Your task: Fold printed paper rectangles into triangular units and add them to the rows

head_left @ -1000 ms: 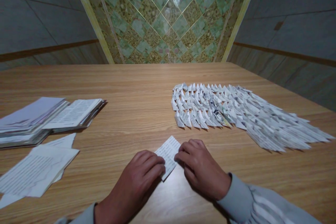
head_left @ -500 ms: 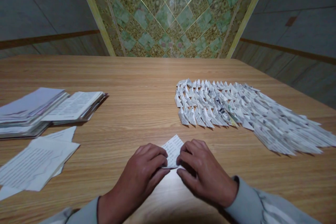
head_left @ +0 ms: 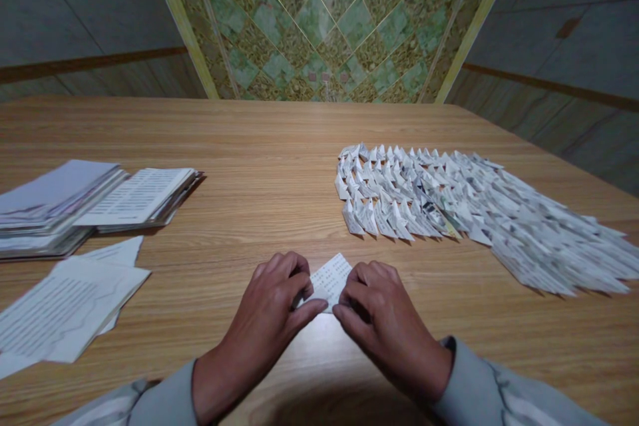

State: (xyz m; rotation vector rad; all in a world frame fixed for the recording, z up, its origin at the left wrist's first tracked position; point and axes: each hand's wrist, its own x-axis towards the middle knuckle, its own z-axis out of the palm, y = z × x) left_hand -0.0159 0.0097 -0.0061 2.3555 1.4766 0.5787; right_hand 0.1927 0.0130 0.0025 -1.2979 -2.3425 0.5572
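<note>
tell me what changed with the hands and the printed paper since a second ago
Both hands closed in on the small white printed paper slip: the left hand and right hand now pinch it, so less of it shows. The rows of folded paper pieces, book stacks and loose sheets stayed put.

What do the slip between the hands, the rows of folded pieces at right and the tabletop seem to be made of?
Printed slip: thin matte white paper, judging by fine print lines and a folded edge. Folded pieces: apparently the same printed paper, creased into points. Table: wood-grain top with a slight sheen; solid wood or laminate, cannot tell.
</note>
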